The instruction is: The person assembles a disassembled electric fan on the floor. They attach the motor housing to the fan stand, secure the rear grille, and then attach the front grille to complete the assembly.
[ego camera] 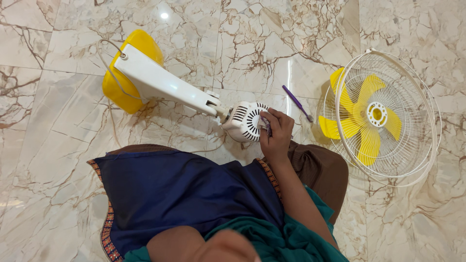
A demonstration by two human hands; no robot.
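Fan body: white stand [165, 82] with a yellow base [121, 80] lies flat on the marble floor [53, 160], just ahead of the person's lap.
Long axis: runs on a diagonal — base at upper left, white motor housing [245, 121] at lower right, next to the knee.
Housing facing: slotted vents turn toward the camera; the front end points right, toward the detached grille.
Cord: thin pale cable [108, 63] loops from the top of the stand around the yellow base.
Right hand [275, 133]: fingers curled, closed against the right side of the motor housing, pressing a small dark item there — too little of it shows to tell what it is.
Left hand: not in view; only a bare forearm [204, 245] at the bottom edge, so whether it is open or closed cannot be told.
Screwdriver [297, 103]: purple handle, lies on the floor just beyond the right hand, tip pointing down-right, untouched.
Grille and blades: white wire guard [427, 102] with yellow blades [366, 119] inside, resting on the floor at right, apart from the motor housing.
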